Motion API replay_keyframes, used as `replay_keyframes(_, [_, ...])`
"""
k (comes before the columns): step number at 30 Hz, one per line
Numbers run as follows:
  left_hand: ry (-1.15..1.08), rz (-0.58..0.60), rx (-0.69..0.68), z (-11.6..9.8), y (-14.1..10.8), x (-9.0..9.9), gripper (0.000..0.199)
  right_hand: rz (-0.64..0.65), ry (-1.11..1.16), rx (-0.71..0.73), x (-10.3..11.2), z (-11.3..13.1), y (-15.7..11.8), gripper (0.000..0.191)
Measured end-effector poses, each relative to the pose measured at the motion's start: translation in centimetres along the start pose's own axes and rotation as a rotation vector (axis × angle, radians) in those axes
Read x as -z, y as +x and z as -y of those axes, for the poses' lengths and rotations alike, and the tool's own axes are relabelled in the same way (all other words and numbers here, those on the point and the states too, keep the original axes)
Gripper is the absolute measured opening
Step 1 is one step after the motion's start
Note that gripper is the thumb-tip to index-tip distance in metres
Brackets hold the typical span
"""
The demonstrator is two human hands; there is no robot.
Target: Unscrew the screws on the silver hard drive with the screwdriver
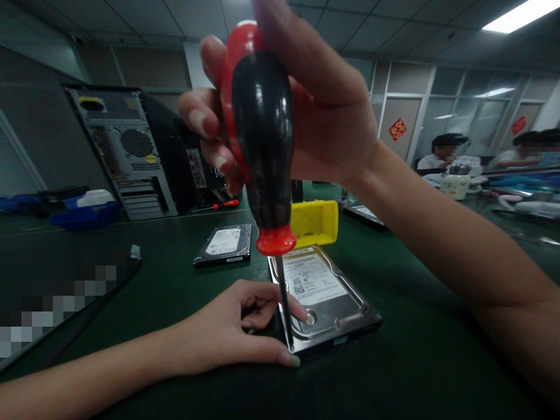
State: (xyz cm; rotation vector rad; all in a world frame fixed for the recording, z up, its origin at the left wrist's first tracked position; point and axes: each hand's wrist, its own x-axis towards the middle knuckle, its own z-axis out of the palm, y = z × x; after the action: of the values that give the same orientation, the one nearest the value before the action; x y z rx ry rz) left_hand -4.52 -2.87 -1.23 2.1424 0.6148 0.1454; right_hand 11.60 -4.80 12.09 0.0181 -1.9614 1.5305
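My right hand (324,105) is closed round a red and black screwdriver (266,128), held nearly upright. The screwdriver's tip rests at the near left corner of a hard drive (326,283) lying label up on the green table (175,297). My left hand (236,329) steadies the drive at its left side, thumb against the near corner and index finger on the metal cover. A smaller-looking second hard drive (225,242) lies to the left. Just behind the first drive is a yellow bin (321,221) on its side, with small dark bits inside.
A computer tower (135,151) stands at the back left beside blue trays (85,213). A red-handled tool (226,204) lies near it. Another drive (365,213) is behind my right forearm. At the far right are a jar (455,182) and seated people (444,154).
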Motion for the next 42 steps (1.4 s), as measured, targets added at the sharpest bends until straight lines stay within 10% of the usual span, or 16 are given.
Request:
replay_keyframes(25, [-0.058, 0.014, 0.001, 0.0, 0.1, 0.1, 0.041, 0.224, -0.06, -0.018, 0.5, 0.7, -0.2, 0.06])
replay_keyframes(42, [-0.06, 0.015, -0.003, 0.0, 0.0, 0.0, 0.041, 0.071, -0.369, -0.036, -0.7, 1.1, 0.4, 0.043])
